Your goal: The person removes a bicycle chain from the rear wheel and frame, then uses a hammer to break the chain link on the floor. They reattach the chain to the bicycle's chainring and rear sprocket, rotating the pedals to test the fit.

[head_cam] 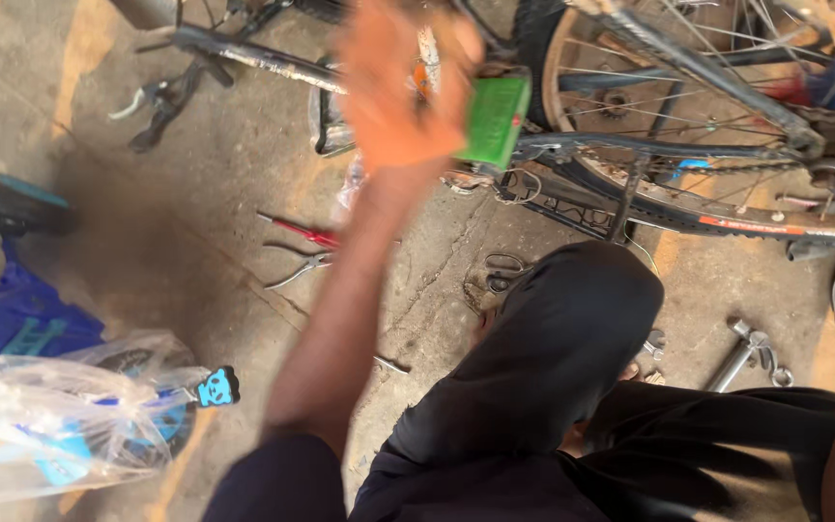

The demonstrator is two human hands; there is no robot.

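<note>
My left hand (403, 92) is raised at the top centre of the frame, blurred, its fingers closed on a green rectangular block (495, 121) just in front of the bicycle (688, 145). Red-handled pliers (303, 232) lie on the concrete floor (195, 213) below.

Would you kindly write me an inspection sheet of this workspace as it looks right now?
Surface: cracked, stained concrete floor.
Job's things: green block held at a bicycle lying on the floor.
Clutter: red-handled pliers, second pliers, scissors, wrench, clear plastic bag.
Grippers: left hand raised, blurred, green block at its fingers, grip unclear; right hand out of view, only a forearm at the frame edge.
Cables: nothing seen.
Surroundings: small wheel, blue bag.
</note>
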